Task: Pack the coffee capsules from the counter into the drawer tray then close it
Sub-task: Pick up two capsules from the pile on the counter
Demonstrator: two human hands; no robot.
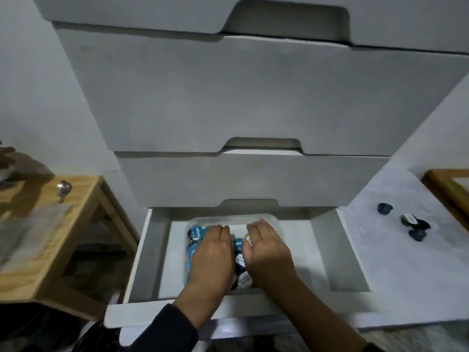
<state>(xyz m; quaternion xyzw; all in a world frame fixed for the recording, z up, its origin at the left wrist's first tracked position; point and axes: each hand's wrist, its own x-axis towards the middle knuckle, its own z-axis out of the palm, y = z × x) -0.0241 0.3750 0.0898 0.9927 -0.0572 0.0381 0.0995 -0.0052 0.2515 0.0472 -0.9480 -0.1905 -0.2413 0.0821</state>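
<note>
Both hands, left hand (pixel 212 252) and right hand (pixel 266 246), lie flat with fingers together on blue-lidded capsules (pixel 197 232) in the clear plastic tray (pixel 253 217); four dark capsules (pixel 406 222) wait on the white counter (pixel 393 262); the white drawer (pixel 162 316) is open.

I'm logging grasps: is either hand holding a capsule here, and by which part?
Cannot be told. Both the left hand and right hand lie palm-down over the capsules in the tray, fingertips hidden.
</note>
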